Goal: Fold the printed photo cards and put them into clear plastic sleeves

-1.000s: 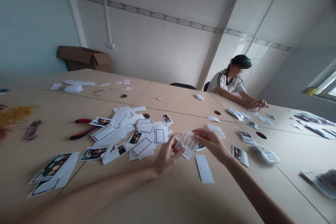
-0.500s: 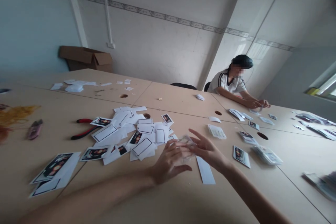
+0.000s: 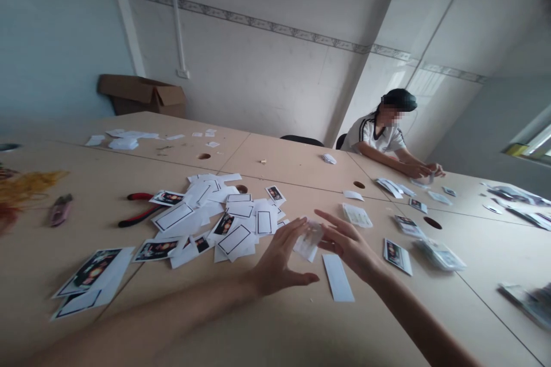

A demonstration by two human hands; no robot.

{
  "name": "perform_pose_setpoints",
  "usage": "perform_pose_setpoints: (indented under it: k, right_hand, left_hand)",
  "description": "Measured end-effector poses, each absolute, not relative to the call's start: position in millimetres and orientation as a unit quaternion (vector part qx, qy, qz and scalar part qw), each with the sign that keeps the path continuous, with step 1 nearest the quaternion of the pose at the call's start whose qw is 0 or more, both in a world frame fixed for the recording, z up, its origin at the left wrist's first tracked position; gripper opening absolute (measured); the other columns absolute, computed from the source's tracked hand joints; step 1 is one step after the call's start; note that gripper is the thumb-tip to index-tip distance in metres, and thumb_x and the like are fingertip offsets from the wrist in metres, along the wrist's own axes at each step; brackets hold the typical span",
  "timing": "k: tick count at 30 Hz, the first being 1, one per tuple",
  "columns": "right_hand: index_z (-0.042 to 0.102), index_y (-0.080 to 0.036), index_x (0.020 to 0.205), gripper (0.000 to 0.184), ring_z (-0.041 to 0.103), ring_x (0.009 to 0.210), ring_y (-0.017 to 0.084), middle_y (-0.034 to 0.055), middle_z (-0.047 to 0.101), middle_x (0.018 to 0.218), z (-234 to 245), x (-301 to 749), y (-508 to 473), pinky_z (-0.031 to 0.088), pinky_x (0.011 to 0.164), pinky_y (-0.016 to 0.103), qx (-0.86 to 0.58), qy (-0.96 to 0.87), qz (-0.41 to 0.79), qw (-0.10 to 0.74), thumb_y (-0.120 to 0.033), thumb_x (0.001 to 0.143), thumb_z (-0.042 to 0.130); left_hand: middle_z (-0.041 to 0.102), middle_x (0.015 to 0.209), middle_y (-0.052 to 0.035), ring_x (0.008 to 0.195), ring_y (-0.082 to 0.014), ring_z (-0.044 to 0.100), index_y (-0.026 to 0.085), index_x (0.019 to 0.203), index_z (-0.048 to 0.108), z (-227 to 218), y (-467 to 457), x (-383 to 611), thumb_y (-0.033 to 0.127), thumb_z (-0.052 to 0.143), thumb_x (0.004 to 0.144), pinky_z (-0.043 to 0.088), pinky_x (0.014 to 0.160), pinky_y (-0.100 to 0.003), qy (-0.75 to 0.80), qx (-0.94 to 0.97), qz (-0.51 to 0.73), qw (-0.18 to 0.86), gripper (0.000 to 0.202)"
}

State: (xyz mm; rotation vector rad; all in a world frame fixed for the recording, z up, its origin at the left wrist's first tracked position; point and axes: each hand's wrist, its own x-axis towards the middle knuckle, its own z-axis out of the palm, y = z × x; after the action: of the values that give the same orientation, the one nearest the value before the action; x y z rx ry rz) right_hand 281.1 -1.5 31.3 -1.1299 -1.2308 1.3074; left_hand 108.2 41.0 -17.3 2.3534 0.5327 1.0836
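A small clear plastic sleeve with white paper in it sits between my hands, above the beige table. My left hand is to its left with the fingers spread, holding nothing. My right hand is on its right, fingers apart and reaching over its edge; I cannot tell whether they touch it. A long white paper strip lies just below my right hand. A loose heap of white cards with black-framed labels and small photos lies left of my left hand.
Red-handled pliers, a pink cutter and yellow strands lie at left. Stacks of plastic sleeves lie at right, near a round table hole. A seated co-worker handles something across the table. A cardboard box stands behind.
My hands have drawn apart and my left fingers have spread away from the sleeve. White paper now shows in the sleeve, which looked mostly clear before.
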Motion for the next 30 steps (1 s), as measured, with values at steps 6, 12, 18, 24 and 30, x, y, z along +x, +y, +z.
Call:
perform_pose_setpoints:
  k: [6,12,18,24,30]
  right_hand:
    - [0.027,-0.026,0.129,0.054,0.054,0.1,0.019,0.009,0.051,0.118,40,282,-5,0.046,0.081,0.038,-0.455,-0.646,0.449,0.417,-0.036,0.08,0.046]
    - [0.052,-0.021,0.107,0.032,0.052,0.098,0.026,0.0099,0.056,0.107,5,368,28,0.043,0.076,0.04,-0.691,-0.676,-0.106,0.232,-0.031,0.078,0.044]
    - [0.056,-0.02,0.098,0.024,0.058,0.082,0.022,0.0087,0.059,0.098,-37,433,35,0.043,0.061,0.03,-0.725,-0.659,-0.174,0.097,-0.027,0.079,0.044]
    - [0.051,-0.023,0.109,0.031,0.059,0.076,0.022,0.0088,0.056,0.107,-51,423,41,0.043,0.05,0.03,-0.737,-0.638,-0.198,0.107,-0.03,0.082,0.036]
    - [0.037,-0.021,0.124,0.043,0.042,0.109,0.027,0.0121,0.041,0.125,-57,411,47,0.045,0.076,0.04,-0.679,-0.671,-0.262,0.144,-0.024,0.081,0.037]
  left_hand:
    - [0.043,0.125,-0.0079,0.113,-0.02,0.041,0.024,0.126,0.026,-18,44,110,0.028,0.037,0.084,0.035,0.094,-0.037,0.261,0.793,0.436,0.336,0.043]
    - [0.059,0.096,-0.0041,0.062,-0.0109,0.052,0.023,0.119,0.037,-20,50,111,0.025,0.042,0.081,0.045,0.058,-0.025,0.323,0.769,0.413,0.365,0.038]
    - [0.059,0.084,-0.0017,0.064,-0.0111,0.051,0.019,0.099,0.051,-27,59,113,0.024,0.046,0.077,0.041,0.058,-0.022,0.345,0.753,0.417,0.375,0.023]
    - [0.05,0.066,0.0037,0.052,-0.0088,0.043,0.02,0.088,0.048,-31,56,114,0.021,0.049,0.072,0.033,0.046,-0.018,0.344,0.754,0.405,0.386,0.016]
    - [0.049,0.068,0.0035,0.061,-0.0117,0.047,0.02,0.07,0.046,-21,46,114,0.016,0.051,0.068,0.037,0.055,-0.021,0.299,0.793,0.38,0.371,0.006]
